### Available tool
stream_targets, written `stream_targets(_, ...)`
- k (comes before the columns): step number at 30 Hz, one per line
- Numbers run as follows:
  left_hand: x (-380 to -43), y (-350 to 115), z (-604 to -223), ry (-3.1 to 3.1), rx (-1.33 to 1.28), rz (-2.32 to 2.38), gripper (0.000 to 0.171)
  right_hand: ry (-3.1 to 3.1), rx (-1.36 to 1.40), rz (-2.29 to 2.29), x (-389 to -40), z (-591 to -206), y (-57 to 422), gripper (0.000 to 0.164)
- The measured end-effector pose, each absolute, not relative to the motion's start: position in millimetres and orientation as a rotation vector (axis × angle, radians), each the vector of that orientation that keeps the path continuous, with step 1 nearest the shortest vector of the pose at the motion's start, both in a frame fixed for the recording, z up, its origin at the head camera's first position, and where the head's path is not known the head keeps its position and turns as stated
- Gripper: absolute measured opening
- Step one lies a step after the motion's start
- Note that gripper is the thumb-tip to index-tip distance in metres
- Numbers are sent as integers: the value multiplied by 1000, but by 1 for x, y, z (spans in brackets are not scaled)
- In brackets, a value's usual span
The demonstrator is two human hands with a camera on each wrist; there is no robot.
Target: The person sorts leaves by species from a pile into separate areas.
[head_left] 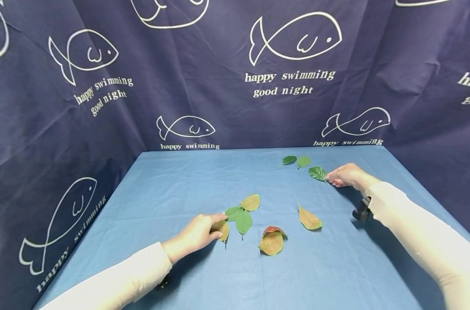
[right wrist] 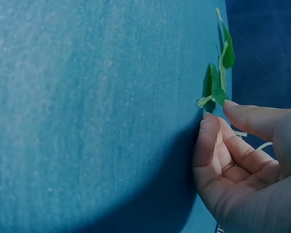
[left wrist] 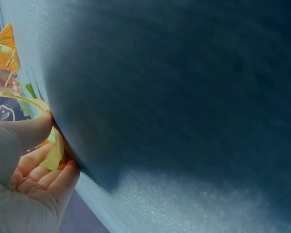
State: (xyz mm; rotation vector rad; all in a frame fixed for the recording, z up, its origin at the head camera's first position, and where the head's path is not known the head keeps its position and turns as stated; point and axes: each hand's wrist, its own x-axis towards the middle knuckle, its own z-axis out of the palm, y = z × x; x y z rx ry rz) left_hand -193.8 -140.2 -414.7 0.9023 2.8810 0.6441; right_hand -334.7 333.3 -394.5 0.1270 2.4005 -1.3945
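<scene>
My left hand pinches a yellow leaf between thumb and fingers. In the left wrist view, the thumb presses across this yellow leaf, with curled fingers behind it. Touching its right side is a cluster of two green leaves and a yellow-green leaf. At the back right, my right hand has its fingertips at the stem end of a veined green leaf. The right wrist view shows the thumb tip against that green leaf and a small gap between thumb and forefinger.
Two more green leaves lie toward the table's back edge. A yellow-orange leaf rests right of centre, and a red leaf overlaps an orange-yellow leaf nearer me. A fish-printed curtain hangs behind the blue-covered table.
</scene>
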Motion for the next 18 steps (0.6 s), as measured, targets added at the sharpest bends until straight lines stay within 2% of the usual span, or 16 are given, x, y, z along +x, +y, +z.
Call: stream_targets(18,-200,-142,-412,2794,843,697,52,2484,94,-1452,-319,-367,283,40)
